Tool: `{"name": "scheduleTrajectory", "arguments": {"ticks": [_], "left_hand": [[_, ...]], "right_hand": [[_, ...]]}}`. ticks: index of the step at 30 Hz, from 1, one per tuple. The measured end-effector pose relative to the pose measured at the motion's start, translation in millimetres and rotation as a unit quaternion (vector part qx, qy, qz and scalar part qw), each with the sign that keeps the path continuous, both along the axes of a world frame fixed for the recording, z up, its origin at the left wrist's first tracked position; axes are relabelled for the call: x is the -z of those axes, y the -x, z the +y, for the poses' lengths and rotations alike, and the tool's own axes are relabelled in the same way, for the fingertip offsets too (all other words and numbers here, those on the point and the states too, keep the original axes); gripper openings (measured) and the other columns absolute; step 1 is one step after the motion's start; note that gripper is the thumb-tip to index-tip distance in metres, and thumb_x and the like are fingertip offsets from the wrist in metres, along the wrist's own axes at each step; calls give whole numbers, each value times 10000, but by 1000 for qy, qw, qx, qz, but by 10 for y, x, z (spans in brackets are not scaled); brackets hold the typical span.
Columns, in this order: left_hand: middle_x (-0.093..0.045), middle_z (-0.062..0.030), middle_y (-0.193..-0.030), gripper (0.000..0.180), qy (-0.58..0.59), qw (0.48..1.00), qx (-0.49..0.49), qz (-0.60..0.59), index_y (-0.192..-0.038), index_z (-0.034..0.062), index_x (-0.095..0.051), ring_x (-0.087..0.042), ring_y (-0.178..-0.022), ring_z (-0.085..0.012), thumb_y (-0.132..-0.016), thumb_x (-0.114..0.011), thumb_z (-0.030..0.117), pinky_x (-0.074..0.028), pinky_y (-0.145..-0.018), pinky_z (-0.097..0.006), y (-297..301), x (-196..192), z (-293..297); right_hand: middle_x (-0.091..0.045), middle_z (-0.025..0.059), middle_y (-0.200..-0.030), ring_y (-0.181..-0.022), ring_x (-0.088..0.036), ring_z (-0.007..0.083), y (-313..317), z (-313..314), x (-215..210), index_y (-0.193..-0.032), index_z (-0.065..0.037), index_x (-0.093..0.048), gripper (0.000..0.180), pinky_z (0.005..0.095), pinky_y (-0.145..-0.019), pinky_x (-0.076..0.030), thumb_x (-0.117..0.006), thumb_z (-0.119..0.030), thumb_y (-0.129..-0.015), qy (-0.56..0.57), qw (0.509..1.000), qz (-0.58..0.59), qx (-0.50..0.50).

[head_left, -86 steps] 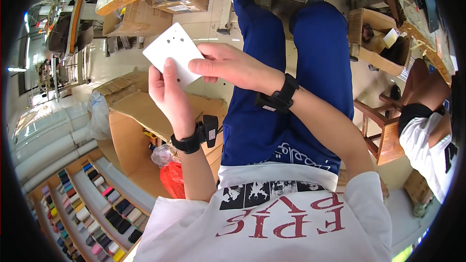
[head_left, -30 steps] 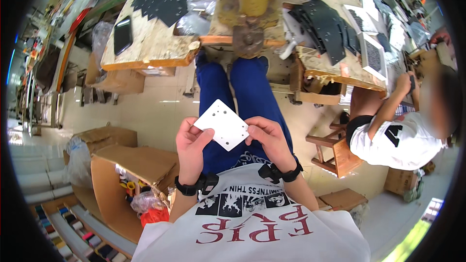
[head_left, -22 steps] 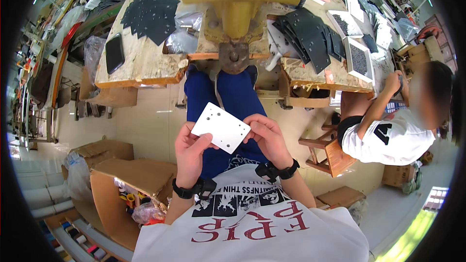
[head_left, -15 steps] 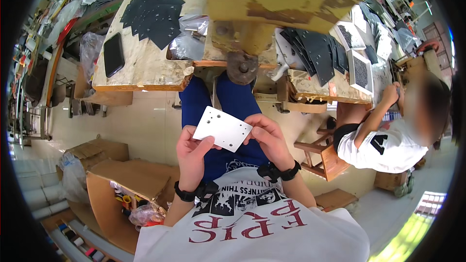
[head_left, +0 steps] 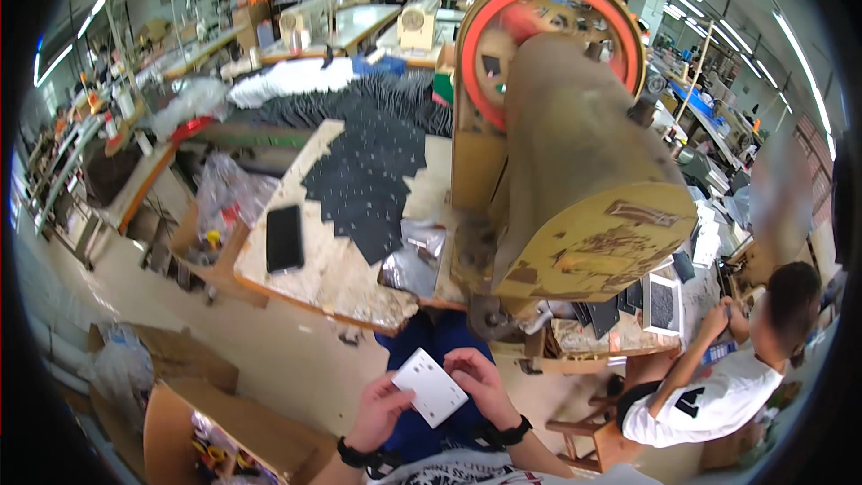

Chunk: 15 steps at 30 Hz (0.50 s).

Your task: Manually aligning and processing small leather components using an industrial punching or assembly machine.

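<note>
A small white rectangular card [head_left: 433, 388] with several dark round dots or holes near its corners is held tilted above my lap. My left hand [head_left: 381, 409] pinches its left edge, thumb on top and the fingers underneath. At the card's right edge, my right hand [head_left: 485, 384] has its fingers curled and its thumb against the card; the grip underneath is hidden. Just beyond my hands stands a large worn yellow press machine [head_left: 593, 242] with a red-rimmed flywheel [head_left: 480, 94].
Black studded pieces [head_left: 364, 171] lie overlapped on the worn table [head_left: 260, 260], beside a black phone [head_left: 285, 239] and a plastic bag [head_left: 415, 260]. At right are a white tray of small dark parts [head_left: 663, 305] and a seated person [head_left: 709, 404]. A cardboard box [head_left: 171, 431] stands lower left.
My view has tilted up, so the machine's flywheel and the workshop behind now show. The card has turned more upright in the picture, with both hands still at it.
</note>
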<state>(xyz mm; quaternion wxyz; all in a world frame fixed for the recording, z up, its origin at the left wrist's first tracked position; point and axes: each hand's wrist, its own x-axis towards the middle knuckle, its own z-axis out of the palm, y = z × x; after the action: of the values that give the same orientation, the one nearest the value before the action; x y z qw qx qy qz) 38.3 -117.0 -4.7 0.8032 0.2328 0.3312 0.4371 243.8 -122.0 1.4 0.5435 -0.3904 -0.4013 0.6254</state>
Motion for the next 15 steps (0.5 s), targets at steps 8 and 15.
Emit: {"name": "scheduleTrajectory", "arguments": {"ticks": [8, 15], "left_hand": [[-659, -67, -1019, 298, -11, 990, 143, -16, -1185, 7, -567, -629, -905, -157, -890, -590, 41, -491, -826, -291, -192, -25, 58], [-617, -72, -875, 229, -11, 985, 158, 63, -1114, 2, -586, -560, -738, -133, -921, -582, 125, -433, -672, -245, -330, -34, 46]], "right_hand": [[-471, 99, -1327, -1168, -515, 185, -175, 93, -184, -1231, -31, -516, 327, 336, -1028, -396, -604, -117, -928, -71, 988, 23, -133], [-492, 95, -1312, -1133, -523, 170, -125, -17, -107, -1265, -35, -517, 327, 296, -917, -469, -587, -116, -956, -65, 986, 53, -146]]}}
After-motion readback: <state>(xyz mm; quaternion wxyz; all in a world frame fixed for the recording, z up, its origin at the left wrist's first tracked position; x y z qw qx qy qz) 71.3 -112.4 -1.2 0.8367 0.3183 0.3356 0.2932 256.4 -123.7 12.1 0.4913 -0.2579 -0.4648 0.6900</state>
